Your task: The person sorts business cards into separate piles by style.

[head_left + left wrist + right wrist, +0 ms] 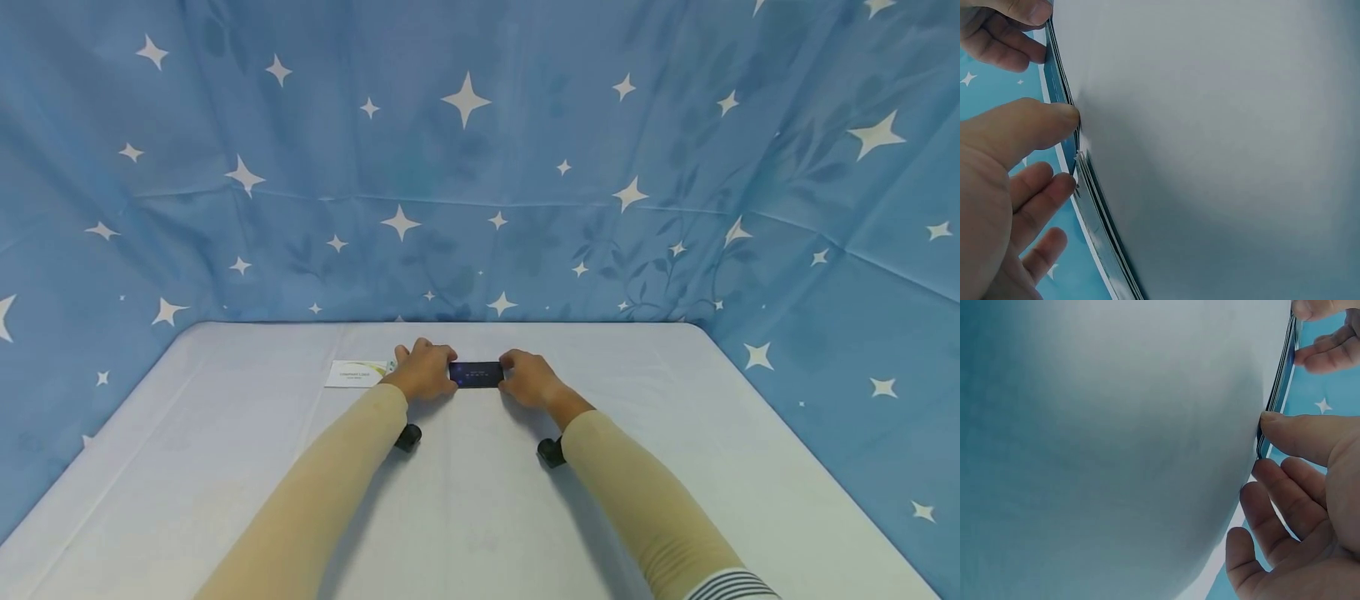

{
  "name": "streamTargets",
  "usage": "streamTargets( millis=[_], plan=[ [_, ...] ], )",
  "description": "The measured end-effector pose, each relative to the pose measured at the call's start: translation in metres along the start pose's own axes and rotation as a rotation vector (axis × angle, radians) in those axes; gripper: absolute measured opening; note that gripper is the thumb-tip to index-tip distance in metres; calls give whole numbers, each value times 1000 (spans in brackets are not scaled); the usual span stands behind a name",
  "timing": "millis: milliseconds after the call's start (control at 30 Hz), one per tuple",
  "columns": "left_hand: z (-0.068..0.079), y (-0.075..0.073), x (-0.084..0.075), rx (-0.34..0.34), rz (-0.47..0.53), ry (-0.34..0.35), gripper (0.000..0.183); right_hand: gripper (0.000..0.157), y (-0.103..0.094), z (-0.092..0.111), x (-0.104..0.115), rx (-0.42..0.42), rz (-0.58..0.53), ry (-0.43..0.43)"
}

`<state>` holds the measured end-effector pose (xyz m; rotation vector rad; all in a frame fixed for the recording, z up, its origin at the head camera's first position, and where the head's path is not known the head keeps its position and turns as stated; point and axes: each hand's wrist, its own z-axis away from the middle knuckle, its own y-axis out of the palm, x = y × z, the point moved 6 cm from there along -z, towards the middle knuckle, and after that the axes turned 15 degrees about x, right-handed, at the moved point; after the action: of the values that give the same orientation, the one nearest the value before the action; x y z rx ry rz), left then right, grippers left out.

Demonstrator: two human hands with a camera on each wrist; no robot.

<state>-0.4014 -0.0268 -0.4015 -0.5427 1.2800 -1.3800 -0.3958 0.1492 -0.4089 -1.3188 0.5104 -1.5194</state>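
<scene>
A small stack of dark business cards [478, 375] with faint print lies on the white table between both hands. At its left end, my left hand [426, 372] holds it between thumb and fingers. The right hand [528, 379] grips the opposite end the same way. In the left wrist view the layered edges of the dark stack [1060, 75] show beside the thumb. The right wrist view has the thumb on the near long edge of those cards [1280, 381]. Just left of the left hand lies a stack of white business cards [356, 374], its right end partly hidden by that hand.
The white-covered table [480, 517] reaches back to a blue curtain [480, 167] with white stars, which also hangs along both sides. Dark wrist cameras [551, 452] sit under the tan sleeves [637, 492].
</scene>
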Motion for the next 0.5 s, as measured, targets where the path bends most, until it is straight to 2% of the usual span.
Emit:
streamTargets(
  millis=[300,500],
  plan=[
    [0,1,1,-22,19,8,56,48,2,-1,0,11,4,3],
    [16,-4,0,-80,46,13,73,58,2,6,1,-20,33,-49]
  ],
)
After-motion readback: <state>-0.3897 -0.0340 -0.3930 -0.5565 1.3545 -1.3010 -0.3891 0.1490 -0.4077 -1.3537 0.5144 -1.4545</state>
